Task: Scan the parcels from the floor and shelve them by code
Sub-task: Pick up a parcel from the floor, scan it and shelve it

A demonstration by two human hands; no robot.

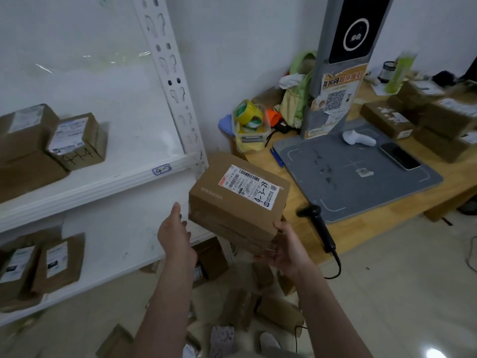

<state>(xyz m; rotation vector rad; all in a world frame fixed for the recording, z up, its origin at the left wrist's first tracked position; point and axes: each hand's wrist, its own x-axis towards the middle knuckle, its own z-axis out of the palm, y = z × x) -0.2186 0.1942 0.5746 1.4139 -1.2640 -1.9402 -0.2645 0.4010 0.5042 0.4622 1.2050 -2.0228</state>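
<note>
By shelf (103, 182), R hand (289, 251) grips parcel (232, 208), L hand (175, 236) flat.

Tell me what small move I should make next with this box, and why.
Probably swing the parcel left and down toward the lower shelf. Its label is hand-marked 4-3-24, while the tag on the upper shelf edge reads 4-2, so it likely belongs one level below. Your right hand grips it from beneath; your left hand steadies its side.
</note>
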